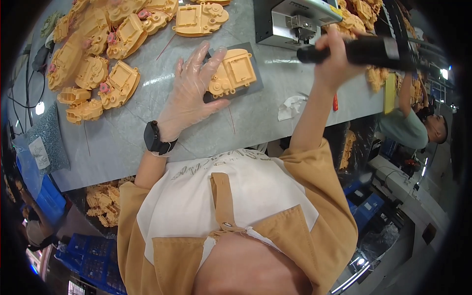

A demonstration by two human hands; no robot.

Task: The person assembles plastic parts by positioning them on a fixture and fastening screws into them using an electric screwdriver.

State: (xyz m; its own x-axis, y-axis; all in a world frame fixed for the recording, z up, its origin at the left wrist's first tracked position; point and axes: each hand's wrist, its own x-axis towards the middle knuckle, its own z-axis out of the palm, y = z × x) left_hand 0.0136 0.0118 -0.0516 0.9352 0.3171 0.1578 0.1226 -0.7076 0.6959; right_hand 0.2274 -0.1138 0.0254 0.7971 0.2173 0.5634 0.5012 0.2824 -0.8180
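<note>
A yellow plastic housing lies in a dark grey fixture block on the table. My left hand, in a clear plastic glove, spreads its fingers at the housing's left side. The index finger rests by its upper left edge, and the thumb stretches along the lower edge. My bare right hand is raised to the right, closed around a black electric screwdriver, which is tilted nearly sideways and blurred by motion. Just beyond that hand stands a metal screw feeder.
Many yellow housings, some with small pink parts and thin red wires, crowd the table's left. A bag of small screws lies at the left edge. White crumpled tissue is near my right forearm. A co-worker is at the right.
</note>
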